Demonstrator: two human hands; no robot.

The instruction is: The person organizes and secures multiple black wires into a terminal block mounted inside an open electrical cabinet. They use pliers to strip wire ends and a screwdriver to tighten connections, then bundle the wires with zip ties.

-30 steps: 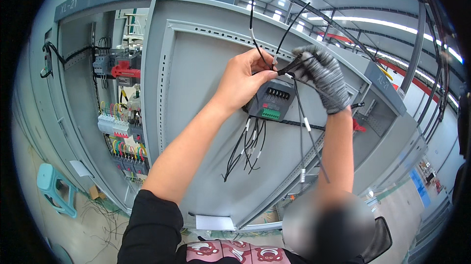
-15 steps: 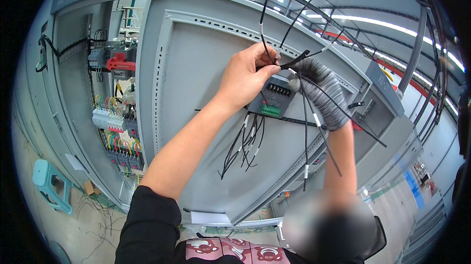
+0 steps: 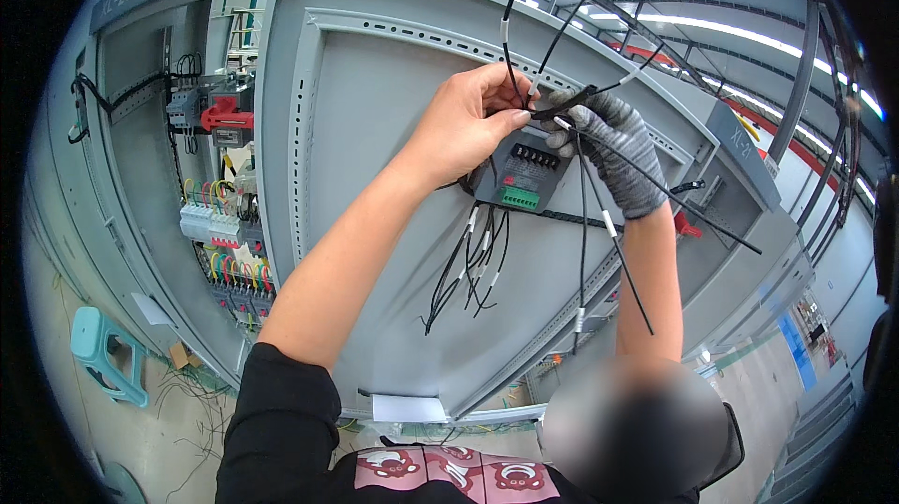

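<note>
- Breakers and coloured wiring (image 3: 220, 223) fill the open cabinet at far left, with a teal stool (image 3: 108, 354) on the floor below; none of it has shifted over the last second.
- On the grey cabinet door (image 3: 375, 129) we find our left hand (image 3: 468, 125), bare, now higher and closer to the black wires (image 3: 513, 64) than a second ago, its fingers pinched narrow around them just above the black meter module (image 3: 524, 171).
- Below the module a loose bundle of black leads (image 3: 473, 265) hangs free, as it did before.
- Our right hand (image 3: 609, 153), in a grey knit glove, has closed in from the right and clasps a black cable tie (image 3: 567, 103) across the same wires; we judge the bundling is being drawn tight.
- A second person's blurred head sits low at right.
</note>
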